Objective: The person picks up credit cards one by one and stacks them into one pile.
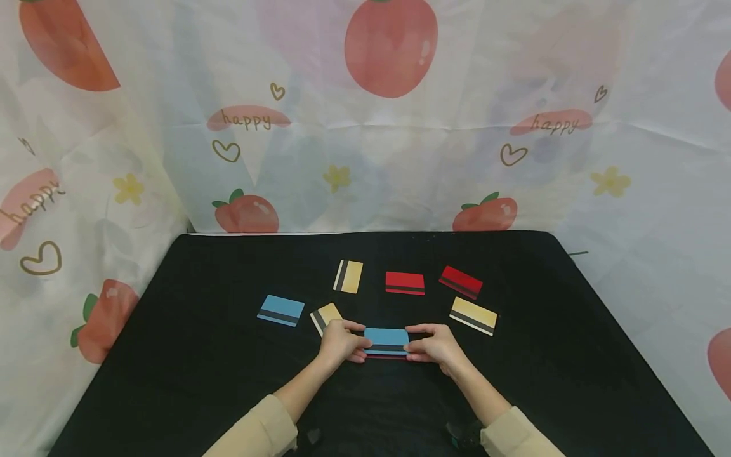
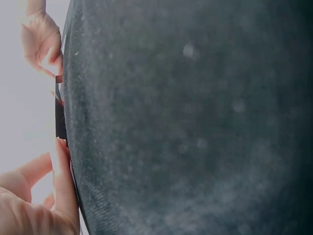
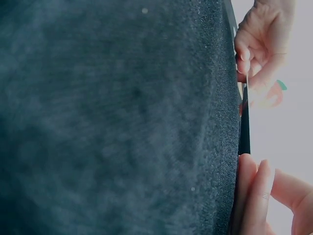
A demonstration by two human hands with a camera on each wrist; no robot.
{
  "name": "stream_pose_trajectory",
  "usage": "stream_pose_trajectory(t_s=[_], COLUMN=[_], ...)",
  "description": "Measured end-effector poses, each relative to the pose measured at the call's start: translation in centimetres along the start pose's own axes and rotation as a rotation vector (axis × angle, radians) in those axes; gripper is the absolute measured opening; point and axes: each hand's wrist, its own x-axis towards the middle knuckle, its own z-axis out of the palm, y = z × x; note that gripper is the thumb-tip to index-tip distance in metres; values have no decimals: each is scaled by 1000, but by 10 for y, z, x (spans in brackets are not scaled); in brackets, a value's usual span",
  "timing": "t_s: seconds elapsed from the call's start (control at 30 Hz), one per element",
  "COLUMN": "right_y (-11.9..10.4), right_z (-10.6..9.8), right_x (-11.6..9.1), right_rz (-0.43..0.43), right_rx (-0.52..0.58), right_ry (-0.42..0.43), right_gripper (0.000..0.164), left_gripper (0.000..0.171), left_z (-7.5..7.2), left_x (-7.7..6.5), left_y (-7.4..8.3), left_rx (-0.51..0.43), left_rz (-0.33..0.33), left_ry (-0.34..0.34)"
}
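A blue card (image 1: 386, 336) with a dark stripe is held level between both hands, near the middle of the black table. My left hand (image 1: 342, 343) pinches its left end with thumb and fingers, and my right hand (image 1: 436, 348) pinches the right end. Below its near edge shows a thin red strip (image 1: 386, 357), perhaps another card; how the two touch cannot be told. A yellow card (image 1: 325, 314) lies partly hidden behind the left hand. From the left wrist, the left hand (image 2: 44, 196) appears low; from the right wrist, the right hand (image 3: 266, 196) does. Both show the card edge-on.
Farther back on the black table (image 1: 200, 355) lie another blue card (image 1: 281, 310), a yellow card (image 1: 348, 277), two red cards (image 1: 405, 282) (image 1: 460, 282) and a yellow card (image 1: 474, 315) at right. A patterned cloth (image 1: 394, 158) hangs behind the table.
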Motion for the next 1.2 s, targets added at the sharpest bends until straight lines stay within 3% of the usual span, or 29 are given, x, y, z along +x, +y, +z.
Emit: stream_pose_trajectory(t_s=[0.4,0.8,1.03,1.2], right_y=[0,-2,1,2], right_z=[-3,-1,0,1], right_x=[0,1,2,4], right_rz=[-18,-37,-93,-102], right_rx=[-45,-127,-224,-218], right_ry=[-48,-6,43,55], right_gripper=[41,38,32,29], left_gripper=[27,25,26,25], left_z=[-3,-2,-2,-1], left_x=[2,4,5,4], left_y=[0,-3,-4,-3], left_rx=[27,26,38,61], left_rz=[-8,29,28,34], left_ry=[-3,21,23,30])
